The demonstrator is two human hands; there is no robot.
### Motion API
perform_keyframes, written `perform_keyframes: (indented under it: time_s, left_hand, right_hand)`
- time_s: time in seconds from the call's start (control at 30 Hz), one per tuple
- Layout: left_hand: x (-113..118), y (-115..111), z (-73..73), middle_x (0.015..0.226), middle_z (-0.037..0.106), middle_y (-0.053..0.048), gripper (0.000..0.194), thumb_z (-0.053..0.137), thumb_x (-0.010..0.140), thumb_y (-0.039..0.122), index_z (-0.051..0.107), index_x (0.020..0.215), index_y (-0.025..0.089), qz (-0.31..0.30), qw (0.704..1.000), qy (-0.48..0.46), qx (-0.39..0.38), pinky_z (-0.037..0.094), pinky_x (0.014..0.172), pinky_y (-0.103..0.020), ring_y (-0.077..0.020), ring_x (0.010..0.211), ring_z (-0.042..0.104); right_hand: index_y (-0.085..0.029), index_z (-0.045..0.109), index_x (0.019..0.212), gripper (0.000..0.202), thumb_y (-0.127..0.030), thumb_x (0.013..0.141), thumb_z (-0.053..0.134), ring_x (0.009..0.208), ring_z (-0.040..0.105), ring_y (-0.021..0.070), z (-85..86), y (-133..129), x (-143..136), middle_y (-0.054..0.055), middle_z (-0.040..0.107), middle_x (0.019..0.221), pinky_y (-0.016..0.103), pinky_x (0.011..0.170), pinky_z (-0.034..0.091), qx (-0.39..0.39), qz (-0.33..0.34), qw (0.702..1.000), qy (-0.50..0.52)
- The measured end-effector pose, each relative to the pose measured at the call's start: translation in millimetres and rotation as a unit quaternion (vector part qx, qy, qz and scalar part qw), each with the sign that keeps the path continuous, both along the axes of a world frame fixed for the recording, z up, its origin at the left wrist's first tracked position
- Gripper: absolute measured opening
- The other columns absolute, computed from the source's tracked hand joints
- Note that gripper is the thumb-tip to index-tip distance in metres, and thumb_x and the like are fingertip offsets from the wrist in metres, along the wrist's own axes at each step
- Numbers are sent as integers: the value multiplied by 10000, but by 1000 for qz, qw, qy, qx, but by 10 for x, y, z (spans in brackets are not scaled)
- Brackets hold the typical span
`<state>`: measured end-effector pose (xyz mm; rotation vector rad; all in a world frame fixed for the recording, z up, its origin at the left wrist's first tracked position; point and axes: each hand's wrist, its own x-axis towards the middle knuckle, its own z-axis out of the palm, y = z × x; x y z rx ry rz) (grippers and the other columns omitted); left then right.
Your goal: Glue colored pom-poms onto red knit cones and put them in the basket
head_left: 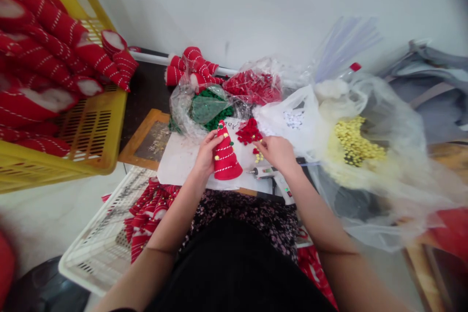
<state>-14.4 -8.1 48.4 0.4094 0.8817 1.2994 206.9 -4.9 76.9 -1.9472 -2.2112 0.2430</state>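
Note:
My left hand (pixel 207 152) is closed around the upper left side of a red felt cone (pixel 227 165). White stitched lines wind round the cone, and small green and yellow pompoms dot it. My right hand (pixel 277 152) is over the sheet with its thumb and fingertips pinched together; whatever lies between them is too small to make out. Just beyond those fingertips is a pile of red pompoms (pixel 249 131), with a few yellow pompoms (pixel 259 157) close by. A white glue gun (pixel 266 171) rests below my right hand, its nozzle pointing left toward the cone.
White paper (pixel 179 158) covers the work surface. Behind it stand clear bags of green pompoms (pixel 210 107) and red pieces (pixel 254 87). Yellow pompoms (pixel 356 144) fill a bag at right. Red cones crowd a yellow crate (pixel 109 141); a white basket (pixel 91 234) holds decorated ones.

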Motion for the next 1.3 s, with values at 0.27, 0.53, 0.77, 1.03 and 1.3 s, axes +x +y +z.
perform_keyframes:
  time_s: [0.27, 0.53, 0.77, 1.03, 1.3]
  left_hand:
    - [-43, -2, 2, 740, 717, 38, 465, 923, 576, 288, 657, 948, 205, -19, 999, 26, 8, 552, 655, -278, -145, 613, 675]
    - [-57, -18, 16, 744, 726, 29, 494, 935, 555, 285, 660, 957, 201, -17, 1000, 17, 0, 546, 627, -270, -144, 609, 671]
    - [-46, -12, -5, 755, 727, 32, 498, 928, 560, 278, 651, 967, 208, -19, 1000, 15, -9, 552, 655, -285, -150, 623, 675]
    - [-12, -4, 1, 758, 729, 38, 485, 932, 561, 271, 653, 952, 208, -28, 1000, 4, -8, 539, 646, -270, -146, 623, 675]
    - [79, -122, 73, 869, 790, -18, 426, 916, 614, 290, 756, 1000, 202, -92, 996, 12, 6, 559, 722, -312, -189, 716, 715]
  right_hand:
    - [-142, 827, 970, 308, -14, 864, 567, 1021, 753, 269, -130, 394, -124, 145, 812, 1116, 307, 875, 514, -34, 116, 993, -14]
    - [-183, 809, 1039, 258, -299, 992, 583, 805, 718, 258, -190, 383, 0, 83, 799, 842, 337, 775, 508, 4, 89, 992, 88]
    - [-252, 724, 1296, 379, -358, 937, 666, 1025, 725, 260, -163, 358, 135, 85, 811, 1128, 413, 908, 576, -80, 177, 881, 430]
    - [-269, 750, 1131, 464, -444, 735, 916, 735, 593, 132, -60, 156, 113, 17, 702, 1007, 238, 591, 511, -108, 46, 762, 637]
    - [-253, 706, 1167, 516, -500, 747, 877, 848, 648, 171, -152, 123, -11, 66, 710, 1151, 296, 715, 580, -73, 64, 779, 620]
